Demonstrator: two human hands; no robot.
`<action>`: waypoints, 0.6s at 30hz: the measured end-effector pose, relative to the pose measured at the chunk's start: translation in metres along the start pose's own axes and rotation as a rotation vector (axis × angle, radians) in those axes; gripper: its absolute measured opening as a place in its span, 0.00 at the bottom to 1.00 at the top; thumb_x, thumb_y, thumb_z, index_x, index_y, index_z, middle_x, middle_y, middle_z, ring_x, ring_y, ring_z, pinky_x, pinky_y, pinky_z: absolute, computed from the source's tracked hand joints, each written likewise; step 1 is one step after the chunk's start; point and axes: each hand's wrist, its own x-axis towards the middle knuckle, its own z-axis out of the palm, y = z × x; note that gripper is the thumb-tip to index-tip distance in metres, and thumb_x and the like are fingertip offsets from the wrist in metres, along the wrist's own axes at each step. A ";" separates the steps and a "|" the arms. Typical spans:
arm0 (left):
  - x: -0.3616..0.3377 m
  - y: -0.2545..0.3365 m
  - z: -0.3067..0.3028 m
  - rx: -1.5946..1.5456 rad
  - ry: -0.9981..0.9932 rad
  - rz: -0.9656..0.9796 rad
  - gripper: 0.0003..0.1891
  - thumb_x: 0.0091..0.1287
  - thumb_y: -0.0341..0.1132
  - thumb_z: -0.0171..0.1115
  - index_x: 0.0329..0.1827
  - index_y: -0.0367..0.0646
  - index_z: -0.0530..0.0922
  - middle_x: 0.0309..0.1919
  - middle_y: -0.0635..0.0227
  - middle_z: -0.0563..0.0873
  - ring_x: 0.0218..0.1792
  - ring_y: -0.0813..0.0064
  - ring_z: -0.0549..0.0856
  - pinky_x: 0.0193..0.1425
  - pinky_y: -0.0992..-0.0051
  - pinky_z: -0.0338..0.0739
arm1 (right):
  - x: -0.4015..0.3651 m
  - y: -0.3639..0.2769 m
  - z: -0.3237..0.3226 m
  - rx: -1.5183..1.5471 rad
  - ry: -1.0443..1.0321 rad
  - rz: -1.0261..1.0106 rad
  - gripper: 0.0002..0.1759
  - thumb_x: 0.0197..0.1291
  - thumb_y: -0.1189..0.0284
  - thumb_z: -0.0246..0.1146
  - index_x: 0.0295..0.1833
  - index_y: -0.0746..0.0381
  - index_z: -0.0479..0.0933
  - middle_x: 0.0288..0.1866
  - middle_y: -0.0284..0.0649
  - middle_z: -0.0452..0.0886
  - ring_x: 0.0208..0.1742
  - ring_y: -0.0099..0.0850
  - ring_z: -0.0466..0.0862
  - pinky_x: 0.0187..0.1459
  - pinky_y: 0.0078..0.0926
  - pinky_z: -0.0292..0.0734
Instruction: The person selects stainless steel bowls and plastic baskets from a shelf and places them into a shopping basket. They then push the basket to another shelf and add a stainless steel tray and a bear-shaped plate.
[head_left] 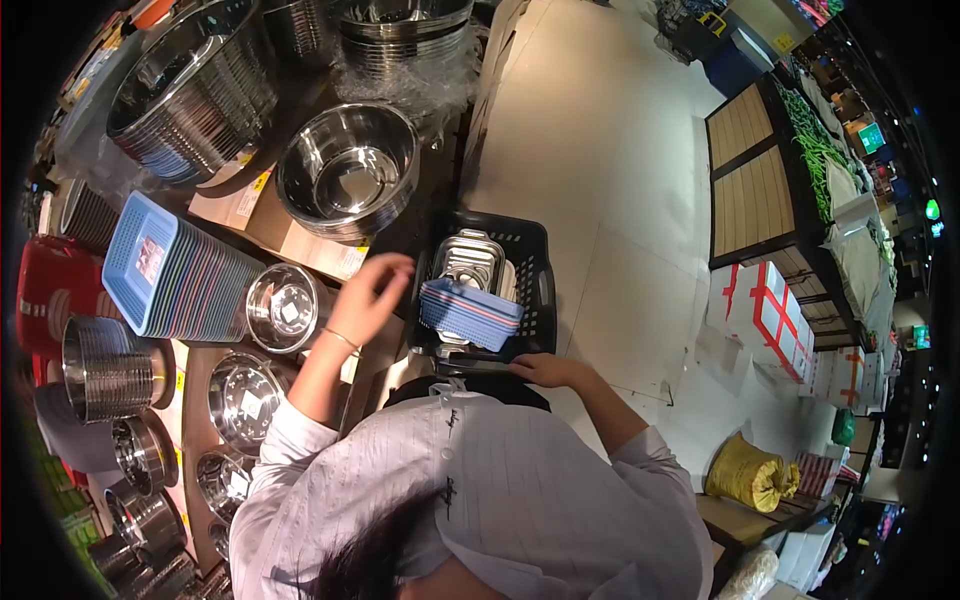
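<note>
A black shopping basket (538, 270) is just in front of my body. Inside it lie blue plastic baskets (470, 312), stacked, over shiny metal trays (470, 258). My right hand (545, 370) is at the basket's near edge, fingers wrapped over the dark rim or handle. To the left of the basket, my left hand (372, 298) is raised over the shelf edge, fingers apart and nothing in them. It is nearest to a round steel basin (348, 172) above it and a smaller steel bowl (283, 308) on its left.
Shelves on the left hold a stack of blue baskets (180, 270), tall steel pots (195, 90) and more bowls (245, 400). Pale floor (600, 150) runs to the right, with a vegetable stand (755, 170), white boxes with red tape (765, 310) and a yellow sack (745, 473).
</note>
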 end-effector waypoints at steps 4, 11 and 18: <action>-0.036 -0.043 0.099 0.249 -0.602 -0.015 0.14 0.62 0.38 0.54 0.45 0.37 0.74 0.38 0.52 0.80 0.41 0.58 0.80 0.46 0.70 0.73 | -0.004 0.002 0.025 0.034 0.154 -0.047 0.28 0.59 0.48 0.48 0.39 0.63 0.76 0.36 0.50 0.79 0.40 0.44 0.79 0.43 0.35 0.71; -0.059 -0.054 0.179 0.638 -0.502 -0.292 0.22 0.64 0.49 0.40 0.36 0.43 0.79 0.31 0.52 0.82 0.36 0.54 0.80 0.42 0.62 0.73 | 0.007 0.023 0.035 0.159 0.302 -0.265 0.26 0.54 0.50 0.56 0.23 0.65 0.73 0.19 0.46 0.74 0.21 0.39 0.73 0.24 0.32 0.65; -0.070 -0.057 0.186 0.640 -0.273 -0.358 0.16 0.55 0.48 0.52 0.25 0.44 0.79 0.22 0.57 0.81 0.28 0.55 0.80 0.35 0.62 0.73 | 0.014 0.029 0.044 0.130 0.305 -0.229 0.30 0.55 0.46 0.52 0.22 0.64 0.75 0.16 0.43 0.74 0.19 0.37 0.74 0.23 0.32 0.66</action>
